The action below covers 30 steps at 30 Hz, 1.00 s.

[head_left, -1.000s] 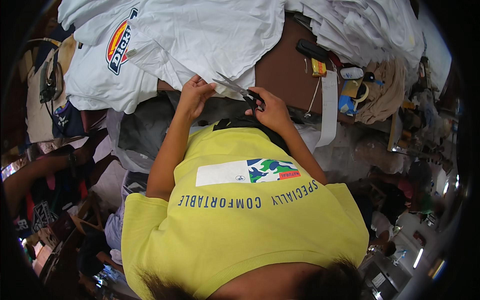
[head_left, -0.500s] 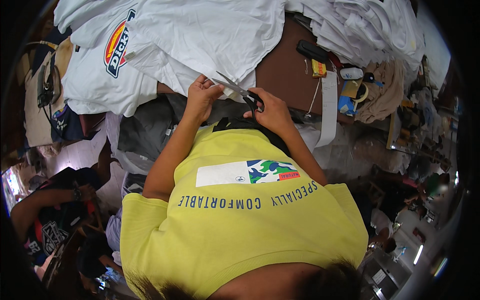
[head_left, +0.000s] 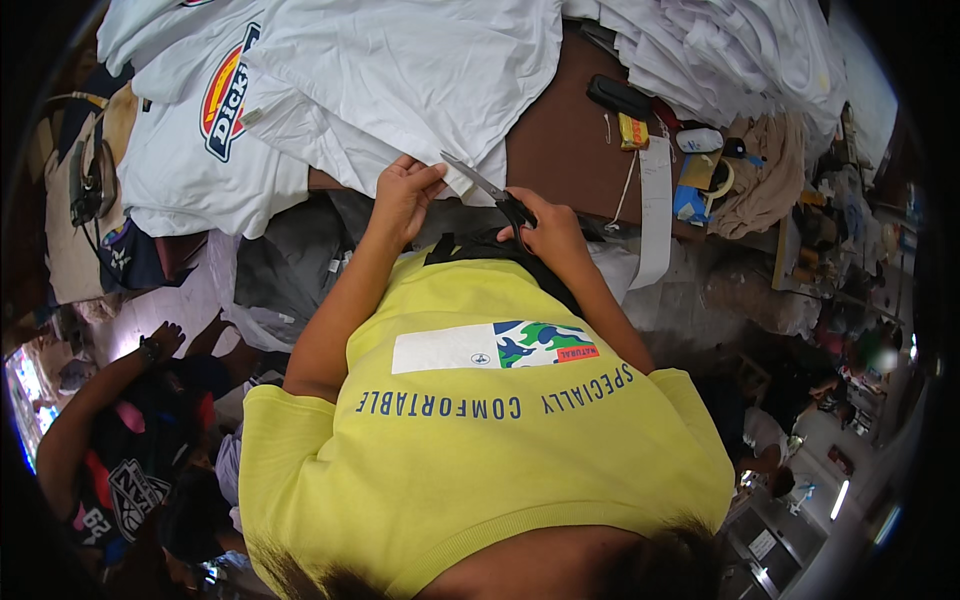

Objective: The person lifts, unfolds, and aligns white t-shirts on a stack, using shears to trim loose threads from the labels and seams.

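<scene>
A white T-shirt (head_left: pixel 430 75) lies spread over the table's near edge. My left hand (head_left: pixel 403 195) is closed in a pinch on its near edge, thumb against fingers. In my right hand (head_left: pixel 552 228) is a pair of scissors (head_left: pixel 480 180) with black handles. Their blades are together and point up and left, over the shirt's edge near my left fingertips. Any thread or scrap between my left fingers is too small to make out. Left of it lies another white T-shirt (head_left: pixel 175 130) with a red, yellow and blue printed emblem.
White garments are piled (head_left: pixel 720 60) at the back right of the brown table (head_left: pixel 560 130). Nearby are a black case (head_left: pixel 618 96), a yellow packet (head_left: pixel 633 131), a white paper strip (head_left: pixel 654 215), a tape roll (head_left: pixel 722 180) and beige cloth (head_left: pixel 765 185). A co-worker's arm (head_left: pixel 95 400) shows at left.
The scissor blades, apart before, have come together. My right hand has shifted slightly right and down, while my left keeps its pinch. The co-worker at left has raised an arm.
</scene>
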{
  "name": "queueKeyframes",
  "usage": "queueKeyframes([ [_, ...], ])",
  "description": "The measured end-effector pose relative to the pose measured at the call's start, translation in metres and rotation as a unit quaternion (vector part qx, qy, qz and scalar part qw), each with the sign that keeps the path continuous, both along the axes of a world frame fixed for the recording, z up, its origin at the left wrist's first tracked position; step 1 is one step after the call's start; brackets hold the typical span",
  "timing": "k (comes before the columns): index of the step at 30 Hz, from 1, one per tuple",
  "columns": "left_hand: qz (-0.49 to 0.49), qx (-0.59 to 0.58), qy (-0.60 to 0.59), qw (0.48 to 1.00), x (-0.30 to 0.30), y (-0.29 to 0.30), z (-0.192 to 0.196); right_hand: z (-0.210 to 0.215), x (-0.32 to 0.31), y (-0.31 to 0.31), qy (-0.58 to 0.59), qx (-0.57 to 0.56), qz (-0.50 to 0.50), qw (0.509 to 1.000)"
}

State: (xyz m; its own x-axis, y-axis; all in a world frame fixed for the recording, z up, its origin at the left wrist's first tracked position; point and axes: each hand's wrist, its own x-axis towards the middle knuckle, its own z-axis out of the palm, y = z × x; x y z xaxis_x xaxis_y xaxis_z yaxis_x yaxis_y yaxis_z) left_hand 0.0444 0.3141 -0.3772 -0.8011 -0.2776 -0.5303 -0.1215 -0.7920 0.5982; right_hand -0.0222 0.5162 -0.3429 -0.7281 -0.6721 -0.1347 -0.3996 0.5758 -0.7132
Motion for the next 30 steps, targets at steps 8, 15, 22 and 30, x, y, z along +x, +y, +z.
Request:
queueKeyframes([
  [8, 0.011, -0.038, 0.027, 0.999, 0.003, 0.001, 0.0, 0.017, -0.003, -0.018, -0.012, 0.07, 0.0, 0.997],
  [15, 0.016, -0.046, 0.035, 0.998, 0.005, 0.001, 0.002, 0.012, -0.003, -0.026, 0.002, 0.041, 0.004, 0.999],
  [22, 0.007, -0.024, 0.026, 0.999, 0.0, -0.01, -0.005, -0.01, 0.001, -0.011, -0.014, -0.003, -0.016, 1.0],
  [30, 0.011, -0.067, 0.033, 0.997, 0.002, -0.011, -0.007, 0.008, -0.005, -0.036, 0.017, 0.013, -0.008, 1.0],
])
